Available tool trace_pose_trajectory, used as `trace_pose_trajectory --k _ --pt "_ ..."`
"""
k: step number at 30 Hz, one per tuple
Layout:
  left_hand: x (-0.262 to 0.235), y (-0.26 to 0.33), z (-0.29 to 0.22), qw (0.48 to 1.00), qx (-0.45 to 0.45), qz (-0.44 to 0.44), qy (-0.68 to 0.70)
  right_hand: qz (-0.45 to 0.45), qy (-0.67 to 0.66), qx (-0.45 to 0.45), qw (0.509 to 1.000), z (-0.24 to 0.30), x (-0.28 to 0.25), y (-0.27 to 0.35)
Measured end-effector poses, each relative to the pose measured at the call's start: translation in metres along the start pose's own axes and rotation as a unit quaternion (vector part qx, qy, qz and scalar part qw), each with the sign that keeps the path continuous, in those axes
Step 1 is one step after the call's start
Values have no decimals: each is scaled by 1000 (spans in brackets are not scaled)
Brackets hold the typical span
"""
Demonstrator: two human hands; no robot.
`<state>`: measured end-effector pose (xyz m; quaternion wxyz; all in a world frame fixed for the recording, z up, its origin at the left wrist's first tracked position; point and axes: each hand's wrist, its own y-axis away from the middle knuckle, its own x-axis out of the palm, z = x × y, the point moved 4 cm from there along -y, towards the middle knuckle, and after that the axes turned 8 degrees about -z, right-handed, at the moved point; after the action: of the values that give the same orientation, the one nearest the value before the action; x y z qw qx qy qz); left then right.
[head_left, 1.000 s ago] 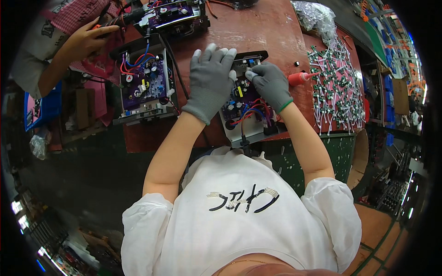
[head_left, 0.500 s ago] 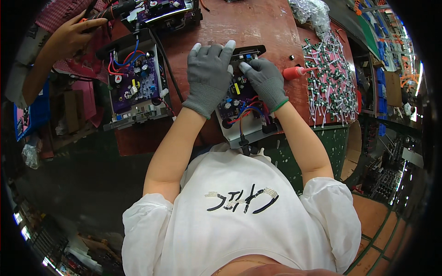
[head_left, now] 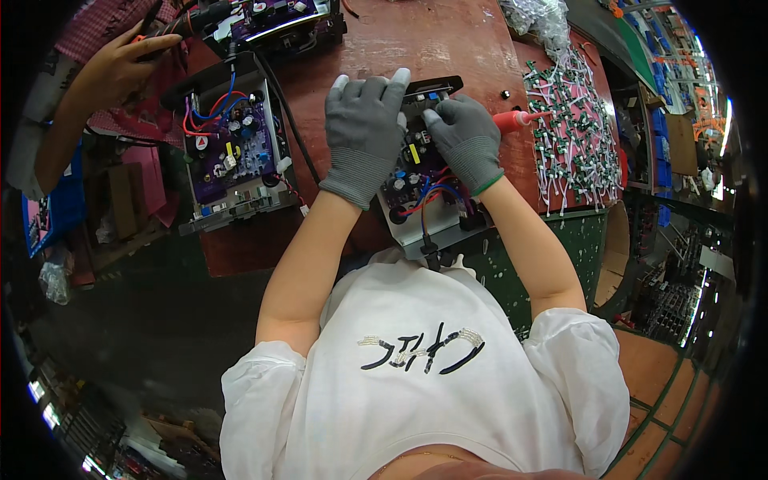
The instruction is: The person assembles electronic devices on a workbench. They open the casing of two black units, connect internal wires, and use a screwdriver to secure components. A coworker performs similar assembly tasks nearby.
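Both my hands wear grey gloves and work over a purple circuit board (head_left: 422, 182) in a metal housing on the brown bench. My left hand (head_left: 364, 132) lies flat on the board's left half, fingers spread and pressing down. My right hand (head_left: 468, 144) is closed around a red-handled screwdriver (head_left: 512, 121), whose handle sticks out to the right; its tip is hidden under my fingers. Red, blue and black wires loop from the board's near edge.
A second purple board in a housing (head_left: 232, 156) sits to the left, a third (head_left: 276, 20) at the far edge. Another person's hand (head_left: 108, 68) holds a tool at upper left. Several small wired parts (head_left: 572, 136) cover a pink mat on the right.
The view has shifted slightly, so the boards sit lower in the picture. My hands stay on the board; the other person's hand has moved a little.
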<state>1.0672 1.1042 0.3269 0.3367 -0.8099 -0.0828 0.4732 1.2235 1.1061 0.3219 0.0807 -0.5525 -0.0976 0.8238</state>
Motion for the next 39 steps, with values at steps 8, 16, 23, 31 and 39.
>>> trace_pose_trajectory --k 8,16,23,31,39 --pt "2 1 3 1000 -6 -7 5 2 86 -123 989 20 -5 -1" --pt "6 6 7 1000 -14 -16 16 162 152 -102 970 40 -5 -9" --pt "12 9 9 999 -29 -34 24 153 136 -28 978 24 -1 -4" --pt "10 8 10 998 -34 -43 38 150 137 3 979 23 0 -4" --pt "12 8 10 997 -28 -55 40 97 150 55 982 20 0 -1"
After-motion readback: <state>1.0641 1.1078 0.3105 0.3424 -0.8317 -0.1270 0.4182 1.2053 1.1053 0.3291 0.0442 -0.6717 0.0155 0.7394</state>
